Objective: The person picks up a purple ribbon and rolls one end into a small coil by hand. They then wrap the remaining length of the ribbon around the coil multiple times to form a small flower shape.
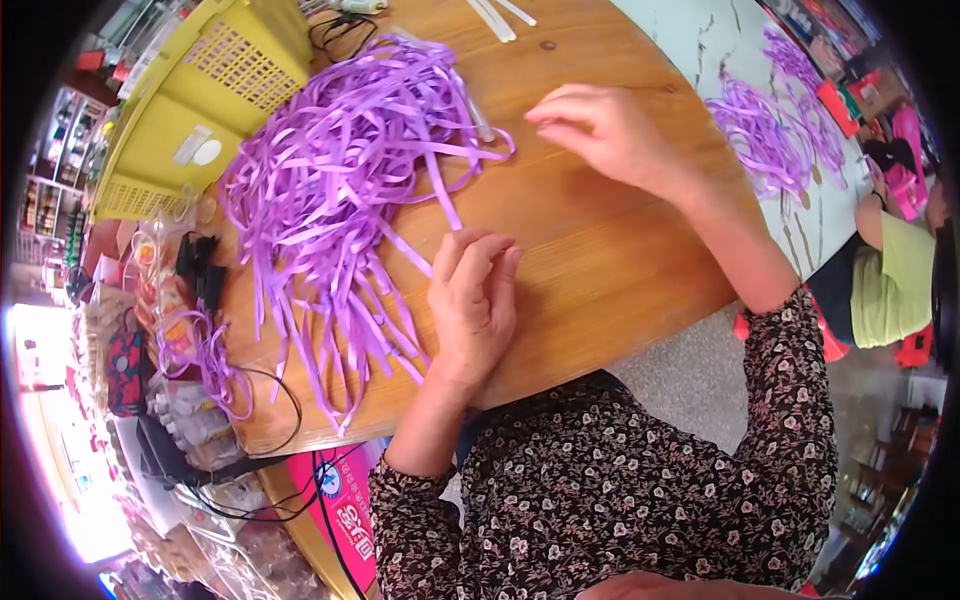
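A big tangled heap of thin purple ribbon straps (330, 160) covers the left half of the wooden table. At the heap's right edge my left hand (474, 305) is closed, its fingers curled toward the thumb. Two purple strands run from the heap to these fingers; the grip itself is partly hidden. Farther off and to the right, my right hand (605, 140) hovers over the table with fingertips pinched together. Whatever may be between those fingertips is too small to make out. One strap loops out of the heap just left of this hand.
Behind the heap a yellow plastic basket (225, 75) lies tipped on its side. Bare wood of the table (610, 270) shows at right. More purple straps (765, 135) rest on a white marbled table, with a seated person (890, 285) beside it. Black cables (285, 400) hang at left.
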`<state>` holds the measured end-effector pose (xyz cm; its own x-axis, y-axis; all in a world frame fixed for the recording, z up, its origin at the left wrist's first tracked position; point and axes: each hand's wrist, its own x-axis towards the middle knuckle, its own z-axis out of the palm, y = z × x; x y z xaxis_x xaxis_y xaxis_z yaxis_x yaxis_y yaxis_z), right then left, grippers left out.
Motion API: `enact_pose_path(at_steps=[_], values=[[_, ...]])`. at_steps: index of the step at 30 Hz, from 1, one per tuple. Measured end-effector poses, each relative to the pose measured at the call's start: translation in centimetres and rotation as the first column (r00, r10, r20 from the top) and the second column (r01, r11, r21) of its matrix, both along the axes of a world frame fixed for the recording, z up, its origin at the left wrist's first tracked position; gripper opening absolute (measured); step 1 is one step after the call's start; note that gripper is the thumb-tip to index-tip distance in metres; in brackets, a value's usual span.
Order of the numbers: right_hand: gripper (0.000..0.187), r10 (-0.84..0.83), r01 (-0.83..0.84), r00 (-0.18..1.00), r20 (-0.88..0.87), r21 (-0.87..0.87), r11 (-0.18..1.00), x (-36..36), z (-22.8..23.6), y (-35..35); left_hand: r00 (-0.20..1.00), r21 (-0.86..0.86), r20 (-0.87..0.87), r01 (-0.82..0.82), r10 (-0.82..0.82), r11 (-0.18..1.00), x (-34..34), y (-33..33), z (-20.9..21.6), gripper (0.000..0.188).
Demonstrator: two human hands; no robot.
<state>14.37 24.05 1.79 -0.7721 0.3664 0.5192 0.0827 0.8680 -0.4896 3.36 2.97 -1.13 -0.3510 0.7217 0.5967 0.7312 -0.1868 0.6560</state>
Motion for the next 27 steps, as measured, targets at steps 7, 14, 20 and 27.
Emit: enact_pose_path(at_steps=[7,14,20,27], values=[[0.013,0.095,-0.081,0.983,-0.155,0.098,0.992,-9.3,-0.8,-0.7,1.0,0.068,0.02,-0.018,0.017,0.998,-0.4,0.1,-0.1,0.009],[0.017,-0.098,0.103,0.995,-0.031,0.304,0.947,-12.3,-3.0,0.0,0.999,0.094,-0.029,0.015,-0.012,0.995,-0.3,0.0,0.0,0.008],[0.012,0.064,-0.097,0.992,-0.11,-0.331,0.939,-8.6,0.3,-1.7,1.0,0.132,-0.011,0.009,-0.008,0.991,-0.3,-0.2,0.5,0.008],[0.02,0.299,-0.332,0.943,-0.145,-0.443,0.833,-2.6,6.1,-6.1,0.997,0.236,0.011,-0.072,0.071,0.969,-0.5,-1.1,2.0,0.018]])
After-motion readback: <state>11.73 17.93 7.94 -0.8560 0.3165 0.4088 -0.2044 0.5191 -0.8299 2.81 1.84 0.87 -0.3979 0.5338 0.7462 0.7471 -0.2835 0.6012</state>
